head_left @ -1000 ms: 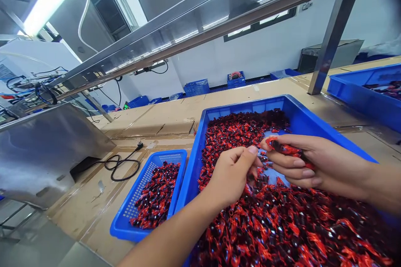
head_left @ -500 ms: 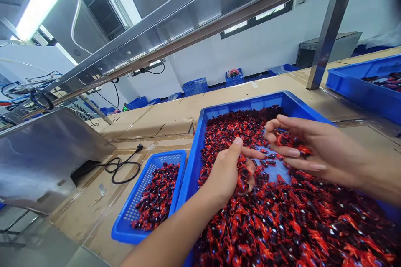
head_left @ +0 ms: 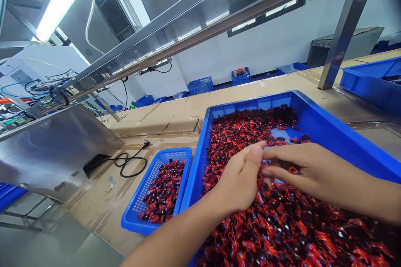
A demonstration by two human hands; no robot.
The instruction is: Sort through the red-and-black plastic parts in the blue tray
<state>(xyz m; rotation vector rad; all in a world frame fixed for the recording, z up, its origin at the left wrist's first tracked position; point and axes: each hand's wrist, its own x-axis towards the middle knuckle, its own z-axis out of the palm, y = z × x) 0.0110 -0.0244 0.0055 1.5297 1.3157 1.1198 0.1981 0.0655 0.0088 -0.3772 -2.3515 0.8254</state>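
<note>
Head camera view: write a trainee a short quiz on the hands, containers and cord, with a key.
1. Multiple choice: what stands beside the large blue tray, to its left in the picture?
A) a glass jar
B) a perforated blue basket
C) a wooden crate

2. True or false: the black plug is pushed into a socket.

3. Fill in the blank: the left hand and right hand are close together over the large blue tray, which holds many small parts in dark tones and bright ____.

Key:
1. B
2. False; it lies on the cardboard.
3. red
</note>
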